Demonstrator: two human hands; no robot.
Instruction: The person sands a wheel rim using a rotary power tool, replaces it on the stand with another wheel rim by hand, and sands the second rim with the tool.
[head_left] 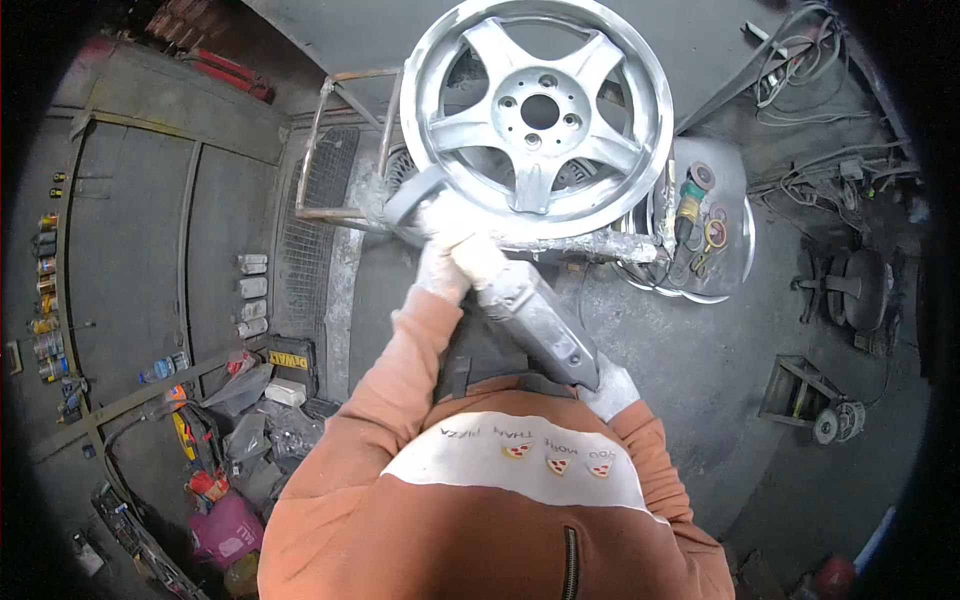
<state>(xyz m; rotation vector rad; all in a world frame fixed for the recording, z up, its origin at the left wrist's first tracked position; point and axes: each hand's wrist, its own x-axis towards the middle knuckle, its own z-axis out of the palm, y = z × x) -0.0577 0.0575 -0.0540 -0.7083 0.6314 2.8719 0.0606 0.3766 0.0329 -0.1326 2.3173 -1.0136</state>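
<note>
A silver five-spoke wheel rim (535, 185) lies face up on a metal frame stand at the top centre. Below it a dusty grey power tool (540, 325) slants from the rim's lower left edge down to the right. My left hand (440, 268), in a whitish glove, is closed round the tool's front part, close to its round head. At the tool's rear end is my gloved right hand (612, 390), its fingers mostly hidden behind the tool body. The tool's head (415, 195) is at the rim's lower left edge; whether it touches cannot be made out.
A small green grinder (690, 205) lies on a panel right of the stand. Cables (800, 75) hang at the upper right. A stool (855, 290) and a metal frame (797, 392) stand at the right. Cans and bottles line the left wall, with bags (225, 525) below.
</note>
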